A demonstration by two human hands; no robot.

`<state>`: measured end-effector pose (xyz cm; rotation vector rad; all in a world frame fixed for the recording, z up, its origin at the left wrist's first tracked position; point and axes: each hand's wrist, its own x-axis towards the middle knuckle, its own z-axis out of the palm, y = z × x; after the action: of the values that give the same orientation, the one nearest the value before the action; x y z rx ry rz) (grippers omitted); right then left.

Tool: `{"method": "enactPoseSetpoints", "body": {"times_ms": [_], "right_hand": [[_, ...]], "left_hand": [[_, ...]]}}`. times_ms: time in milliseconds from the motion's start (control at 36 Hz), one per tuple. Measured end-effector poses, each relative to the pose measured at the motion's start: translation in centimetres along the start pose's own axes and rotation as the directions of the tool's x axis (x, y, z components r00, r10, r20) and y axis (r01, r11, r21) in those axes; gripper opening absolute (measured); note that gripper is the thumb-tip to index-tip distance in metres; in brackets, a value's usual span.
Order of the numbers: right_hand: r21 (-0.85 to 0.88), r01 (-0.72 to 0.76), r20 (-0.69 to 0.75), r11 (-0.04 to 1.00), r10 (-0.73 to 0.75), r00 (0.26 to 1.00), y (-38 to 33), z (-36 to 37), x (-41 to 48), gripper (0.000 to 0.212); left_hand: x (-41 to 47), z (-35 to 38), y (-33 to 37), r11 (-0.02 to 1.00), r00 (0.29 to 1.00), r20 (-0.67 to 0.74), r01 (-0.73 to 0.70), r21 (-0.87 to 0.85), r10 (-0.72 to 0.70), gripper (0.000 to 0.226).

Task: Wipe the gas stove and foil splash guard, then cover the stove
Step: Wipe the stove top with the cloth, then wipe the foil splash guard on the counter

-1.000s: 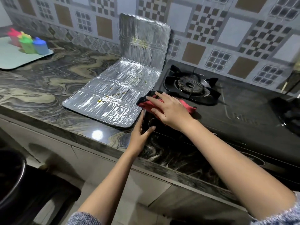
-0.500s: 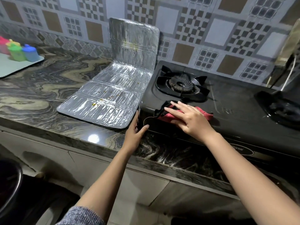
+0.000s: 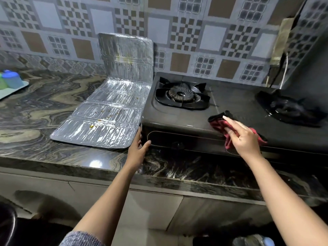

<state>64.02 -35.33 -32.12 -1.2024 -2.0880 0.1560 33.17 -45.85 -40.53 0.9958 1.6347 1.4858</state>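
Observation:
A black two-burner gas stove point(image 3: 236, 103) stands on the marble counter against the tiled wall. My right hand point(image 3: 243, 135) presses a red and black cloth point(image 3: 219, 122) flat on the stove's front edge, between the two burners. My left hand point(image 3: 139, 148) rests against the stove's front left corner, thumb and fingers spread around it. The foil splash guard point(image 3: 108, 116) lies unfolded on the counter left of the stove, its last panel propped upright against the wall. Yellowish food specks dot the foil.
The left burner point(image 3: 181, 95) has its pan support in place; the right burner point(image 3: 291, 109) looks wet. Coloured plastic containers point(image 3: 10, 80) sit on a pale tray at far left. A cable hangs on the wall at the right. A dark bin stands below the counter.
My right hand has slid the cloth rightward along the stove's front, from the left corner to between the burners. The left hand stays at the stove's left corner.

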Motion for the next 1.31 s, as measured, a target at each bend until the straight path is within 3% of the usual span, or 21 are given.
{"method": "enactPoseSetpoints", "body": {"times_ms": [167,389,667,806,1056,1306], "right_hand": [[0.11,-0.155,-0.07,0.982,0.163,0.984,0.2,-0.5,0.7,0.034],[0.209,-0.198,-0.177,0.958,0.236,0.956,-3.8,1.3,0.9,0.034],[0.403,-0.117,-0.116,0.908,0.177,0.977,-14.0,6.9,4.1,0.035],[0.506,-0.109,-0.061,0.855,0.162,0.985,-19.4,10.6,6.1,0.033],[0.525,-0.093,-0.002,0.846,0.11,0.994,-26.0,17.9,11.6,0.033],[0.651,-0.194,0.093,0.733,0.177,0.98,-29.2,26.9,17.5,0.037]], "left_hand": [[0.6,-1.3,0.5,0.999,0.999,0.047,0.006,0.046,-0.008,0.055],[0.4,-4.4,2.2,0.996,0.998,0.055,-0.034,0.084,0.03,0.049],[-0.7,-13.3,5.0,0.885,0.983,0.056,-0.181,0.429,0.174,0.048],[-0.3,-18.5,5.5,0.81,0.976,-0.015,-0.17,0.562,0.215,0.047],[3.5,-26.1,3.4,0.78,0.989,-0.078,-0.05,0.624,0.127,0.048],[11.7,-31.1,1.3,0.765,0.994,-0.094,0.02,0.643,0.053,0.046]]}}
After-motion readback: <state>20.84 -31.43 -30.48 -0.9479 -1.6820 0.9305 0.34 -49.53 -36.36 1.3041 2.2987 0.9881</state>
